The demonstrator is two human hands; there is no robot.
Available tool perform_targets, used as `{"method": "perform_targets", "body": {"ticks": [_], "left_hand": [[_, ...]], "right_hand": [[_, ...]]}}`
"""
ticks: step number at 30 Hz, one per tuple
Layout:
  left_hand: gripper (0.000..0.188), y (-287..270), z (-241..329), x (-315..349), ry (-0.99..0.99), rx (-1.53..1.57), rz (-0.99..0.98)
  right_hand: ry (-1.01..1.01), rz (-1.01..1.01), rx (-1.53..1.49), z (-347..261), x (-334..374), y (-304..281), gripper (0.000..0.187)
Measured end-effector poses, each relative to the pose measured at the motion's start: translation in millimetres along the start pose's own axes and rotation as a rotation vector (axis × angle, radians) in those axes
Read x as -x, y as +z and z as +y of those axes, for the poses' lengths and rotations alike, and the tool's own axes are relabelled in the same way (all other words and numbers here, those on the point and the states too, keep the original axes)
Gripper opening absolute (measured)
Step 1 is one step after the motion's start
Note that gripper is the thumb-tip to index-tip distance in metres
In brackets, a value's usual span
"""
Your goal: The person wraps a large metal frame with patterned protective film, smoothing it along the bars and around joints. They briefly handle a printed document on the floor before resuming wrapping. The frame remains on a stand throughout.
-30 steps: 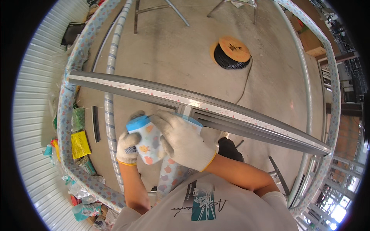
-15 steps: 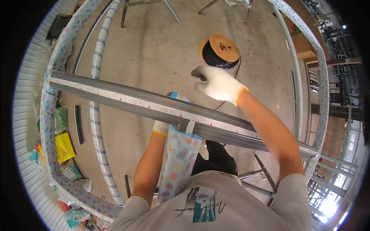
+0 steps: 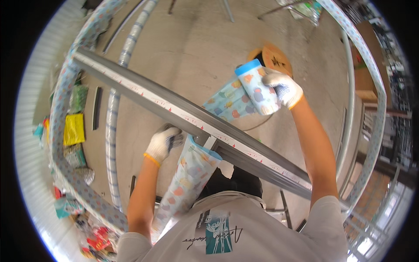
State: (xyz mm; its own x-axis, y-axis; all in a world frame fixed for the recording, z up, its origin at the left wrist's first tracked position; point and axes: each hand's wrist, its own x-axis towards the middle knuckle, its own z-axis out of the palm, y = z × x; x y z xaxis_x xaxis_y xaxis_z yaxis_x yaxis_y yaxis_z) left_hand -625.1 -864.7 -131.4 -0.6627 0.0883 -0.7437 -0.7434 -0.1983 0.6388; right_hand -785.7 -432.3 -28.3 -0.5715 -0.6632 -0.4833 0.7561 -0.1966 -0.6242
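A white knitted glove covers my right hand, which is wrapped round a roll of patterned plastic film beyond the bar. From the roll a loose strip of film runs back behind the dark grey metal bar, which lies slantwise across a large frame. My left hand, also gloved, is on the near side of the bar with its fingers loosely bent, holding nothing visible. Close to it, a post wrapped in the same film joins the bar and runs toward me.
On the floor behind the film roll lies a spool of black cord, partly hidden. Wrapped frame tubes curve along the left, and another wrapped rail along the right. A yellow package and other bags lie at the left.
My right hand has closed round the film roll and holds it beyond the bar. My left hand has come out from behind the bar to its near side. The view has turned slightly.
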Motion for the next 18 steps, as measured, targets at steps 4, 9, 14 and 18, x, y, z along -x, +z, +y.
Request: {"method": "perform_targets", "body": {"ticks": [4,9,14,18], "left_hand": [[0.037,29,53,146,0.159,-0.172,0.31],[0.049,156,35,242,0.56,-0.066,0.362],[0.064,223,-72,216,0.699,0.258,0.226],[0.058,218,-148,199,0.591,0.851,0.064]], "right_hand": [[-0.08,-0.185,-0.034,0,8,35,0.082],[-0.205,-0.404,0.247,13,36,103,0.078],[-0.325,-0.286,1.063,76,87,170,0.074],[-0.365,-0.361,1.318,133,99,178,0.07]]}}
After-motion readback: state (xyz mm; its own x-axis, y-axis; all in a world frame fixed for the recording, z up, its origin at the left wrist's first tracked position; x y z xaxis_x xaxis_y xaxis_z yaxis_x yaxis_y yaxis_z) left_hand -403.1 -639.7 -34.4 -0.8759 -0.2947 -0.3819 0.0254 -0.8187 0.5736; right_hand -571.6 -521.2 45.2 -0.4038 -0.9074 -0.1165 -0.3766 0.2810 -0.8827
